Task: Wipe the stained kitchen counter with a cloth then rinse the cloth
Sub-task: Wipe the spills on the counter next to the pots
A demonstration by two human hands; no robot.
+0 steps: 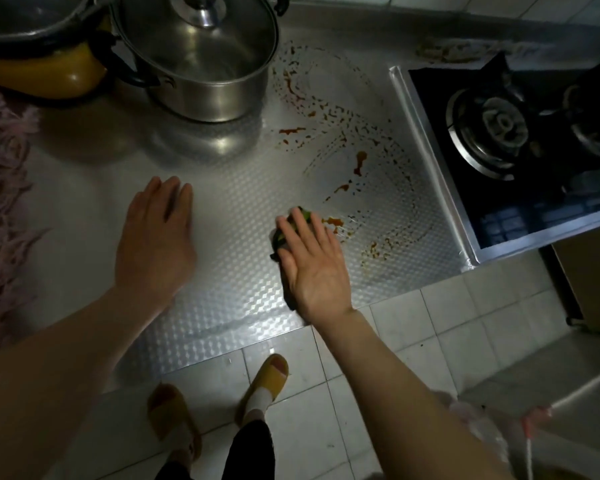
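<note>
The steel counter (229, 216) has a dimpled surface. Brown-red stains (333, 221) are smeared and spattered across its right half, from near the pot down toward the stove. My right hand (312, 265) lies flat with straight fingers on a dark green cloth (278, 237), pressing it on the counter just left of a stain. Only the cloth's left edge and top show under the hand. My left hand (155, 237) rests flat on the bare counter to the left, fingers straight, holding nothing.
A lidded steel pot (201, 64) stands at the back, with a yellow vessel (49, 74) and another pot at the far left. A gas stove (520, 140) borders the counter on the right. A pink fuzzy item (0, 188) lies at the left edge. White tiled floor lies below.
</note>
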